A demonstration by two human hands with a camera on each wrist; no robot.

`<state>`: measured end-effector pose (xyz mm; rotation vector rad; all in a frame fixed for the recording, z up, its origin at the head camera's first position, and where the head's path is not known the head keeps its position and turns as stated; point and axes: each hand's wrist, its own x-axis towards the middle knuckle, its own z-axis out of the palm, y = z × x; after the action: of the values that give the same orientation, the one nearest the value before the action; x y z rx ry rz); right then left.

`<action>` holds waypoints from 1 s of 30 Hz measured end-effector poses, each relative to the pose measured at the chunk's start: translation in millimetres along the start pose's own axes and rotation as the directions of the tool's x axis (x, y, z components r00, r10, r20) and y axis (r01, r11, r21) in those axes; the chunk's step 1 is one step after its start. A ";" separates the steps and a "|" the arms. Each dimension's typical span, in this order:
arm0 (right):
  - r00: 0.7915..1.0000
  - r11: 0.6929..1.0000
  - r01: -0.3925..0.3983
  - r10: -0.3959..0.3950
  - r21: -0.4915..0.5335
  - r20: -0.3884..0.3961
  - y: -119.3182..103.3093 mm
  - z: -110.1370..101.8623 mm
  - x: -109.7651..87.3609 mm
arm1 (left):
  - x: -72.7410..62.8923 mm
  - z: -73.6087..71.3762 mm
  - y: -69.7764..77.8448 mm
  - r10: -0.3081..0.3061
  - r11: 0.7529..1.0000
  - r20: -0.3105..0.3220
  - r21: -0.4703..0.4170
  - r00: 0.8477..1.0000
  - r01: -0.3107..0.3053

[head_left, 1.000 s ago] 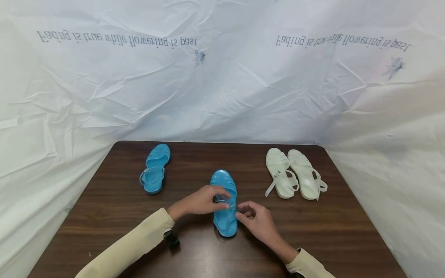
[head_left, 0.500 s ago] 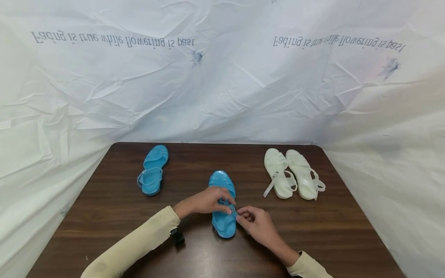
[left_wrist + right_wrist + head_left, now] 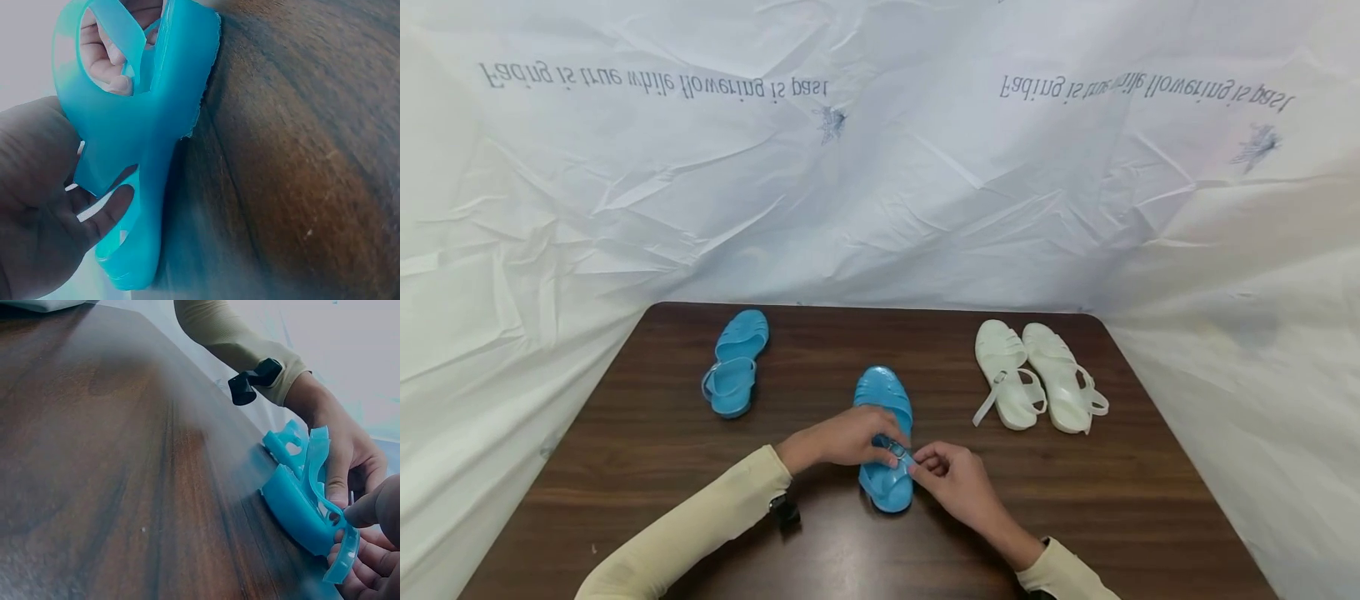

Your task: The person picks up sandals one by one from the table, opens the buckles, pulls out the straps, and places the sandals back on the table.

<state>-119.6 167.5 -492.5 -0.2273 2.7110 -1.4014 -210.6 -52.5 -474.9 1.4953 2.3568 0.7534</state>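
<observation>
A blue jelly sandal (image 3: 880,388) lies sole down on the table, toe away from me. Its ankle strap (image 3: 902,456) crosses over the top with a small metal buckle on it. From the left, my left hand (image 3: 850,436) reaches over the sandal and holds the strap by the buckle between thumb and fingers. At the right edge, my right hand (image 3: 952,479) pinches the strap near its end. In the right wrist view the strap end (image 3: 340,569) sticks out below the right fingers. The left wrist view shows the sandal's heel strap (image 3: 112,134) close up, with right fingers behind it.
A second blue sandal (image 3: 730,390) lies at the back left of the dark wood table (image 3: 835,567). Two white sandals (image 3: 1004,400) stand side by side at the back right. A white printed sheet (image 3: 880,200) hangs behind and around the table.
My left hand has shifted slightly right and its fingers have come together at the buckle. The right hand stays almost in place, with the strap now stretched between both hands.
</observation>
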 end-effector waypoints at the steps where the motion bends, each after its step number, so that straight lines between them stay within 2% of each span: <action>1: 1.000 1.000 0.002 -0.002 -0.006 -0.002 -0.3 0.2 0.3 | -0.3 0.5 -0.5 0.002 1.000 -0.003 -0.003 1.000 -0.002; 6: 1.000 1.000 0.014 -0.015 -0.010 -0.016 -1.1 1.8 1.8 | -2.8 3.8 -3.2 0.002 0.999 -0.039 -0.040 0.999 -0.003; 12: 0.999 1.000 0.013 -0.012 0.010 -0.041 1.0 2.5 1.6 | -6.7 8.7 -4.9 -0.018 0.991 -0.112 -0.134 0.994 0.003; 20: 0.996 1.000 0.019 -0.018 0.014 -0.089 0.5 2.7 2.9 | -8.4 17.5 -9.8 -0.072 0.959 -0.183 -0.282 0.981 0.018; 26: 0.993 1.000 0.023 -0.021 0.010 -0.112 -1.4 4.1 6.1 | -7.5 21.5 -15.9 -0.110 0.942 -0.188 -0.333 0.976 0.042; 30: 0.990 0.999 0.047 -0.048 -0.014 -0.131 -2.0 6.6 7.9 | -7.0 21.5 -17.8 -0.110 0.944 -0.174 -0.326 0.979 0.048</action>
<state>-126.3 159.7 -494.7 -0.2089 2.8373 -1.4640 -211.1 -58.5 -503.1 1.2322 2.2675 1.2394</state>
